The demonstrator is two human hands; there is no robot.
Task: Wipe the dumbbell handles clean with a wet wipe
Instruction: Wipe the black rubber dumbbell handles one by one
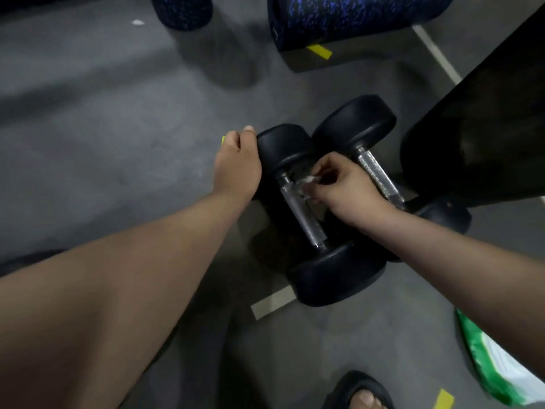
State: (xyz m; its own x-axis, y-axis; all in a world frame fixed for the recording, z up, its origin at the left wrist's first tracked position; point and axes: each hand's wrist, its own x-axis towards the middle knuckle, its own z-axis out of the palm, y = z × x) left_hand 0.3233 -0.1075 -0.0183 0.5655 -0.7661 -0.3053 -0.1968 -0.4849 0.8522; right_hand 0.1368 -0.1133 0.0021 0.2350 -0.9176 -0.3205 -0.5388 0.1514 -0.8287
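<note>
Two black dumbbells lie side by side on the grey floor. The nearer dumbbell [333,273] has a knurled steel handle [303,218]. My right hand [342,187] pinches a small crumpled wet wipe [308,180] against the upper end of that handle. My left hand [237,163] rests on the outer face of this dumbbell's far head [284,146], fingers curved over its edge. The second dumbbell [356,122] lies just to the right, its handle [377,175] partly behind my right wrist.
A black padded bench part [477,128] looms at the right. Blue speckled foam rollers [354,16] stand at the back. A green and white wipes packet [486,367] lies at the lower right. My foot in a black slipper [362,394] is at the bottom edge. Tape marks dot the floor.
</note>
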